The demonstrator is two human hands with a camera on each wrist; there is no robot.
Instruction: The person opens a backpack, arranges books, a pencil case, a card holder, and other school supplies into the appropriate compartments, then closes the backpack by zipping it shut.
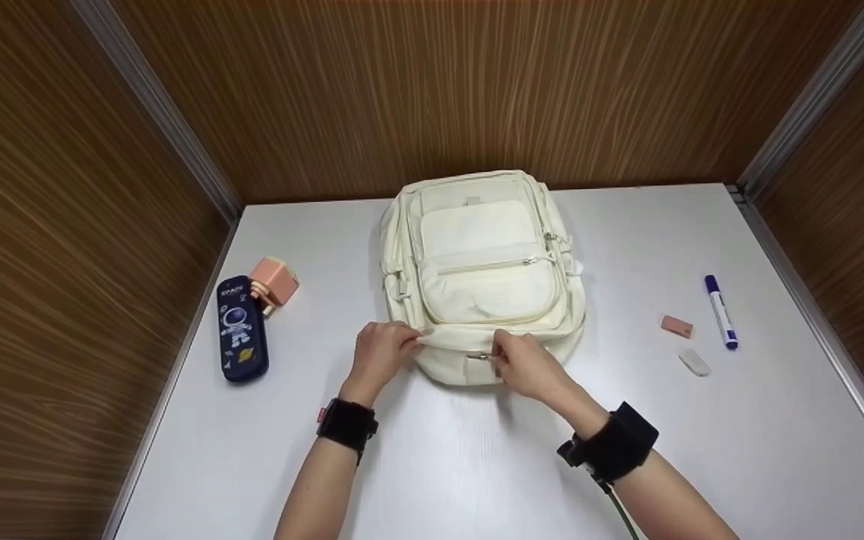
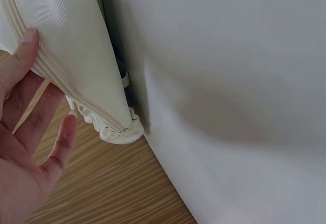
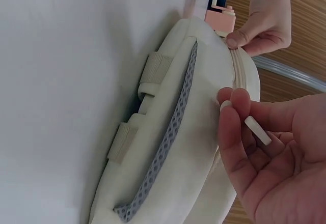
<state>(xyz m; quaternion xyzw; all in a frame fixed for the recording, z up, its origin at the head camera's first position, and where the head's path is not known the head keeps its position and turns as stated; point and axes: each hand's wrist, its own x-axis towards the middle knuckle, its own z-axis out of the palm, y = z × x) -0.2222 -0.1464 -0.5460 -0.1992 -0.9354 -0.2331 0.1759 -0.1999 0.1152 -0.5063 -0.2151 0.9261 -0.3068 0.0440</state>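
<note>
Our left hand [image 1: 382, 352] pinches the cream near-end zip band [image 2: 81, 98] of the cream fabric backpack [image 1: 486, 292] lying on the white worktop [image 1: 462, 472], our right hand [image 1: 531, 366] pinches its slim cream pull tab [image 3: 257, 130], so we seem to be working the zip, which calls for taut fabric and a steady draw.

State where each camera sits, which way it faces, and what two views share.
Head: on the head, facing forward and down at the cream fabric backpack; the left hand, right hand and both forearms show.
Left wrist: on the left wrist, facing the backpack's zipped edge; only the left hand shows.
Right wrist: on the right wrist, facing the backpack's near end; the right hand's fingers and, beyond, the left hand show.
Head and right wrist share both hands, the backpack and the pink-and-cream boxy object.
</note>
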